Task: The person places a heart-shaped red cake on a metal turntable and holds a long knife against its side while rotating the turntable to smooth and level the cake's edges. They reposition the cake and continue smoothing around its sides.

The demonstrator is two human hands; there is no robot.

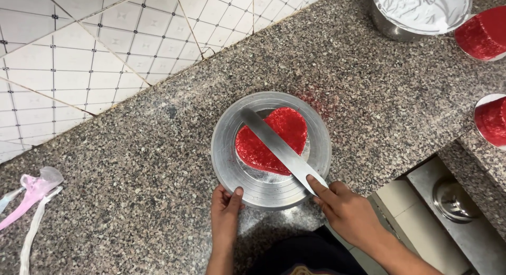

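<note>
Hands seen nearest, at lower frame edge. Left hand [225, 207] set against near rim of round grey metal turntable [232, 164], thumb pressed on rim, fingers curled under; grip partly hidden. Right hand [345, 207] clamped on handle end of long flat steel palette knife [279, 147], index finger extended along blade. Blade laid diagonally across red heart-shaped cake layer [274, 140], long axis running from right hand up-left, tip beyond cake. Cake centred on turntable, turntable on speckled granite surface [132, 175]. Farther right: more red cake layers [482, 35], foil-lined tin [421, 11].
</note>
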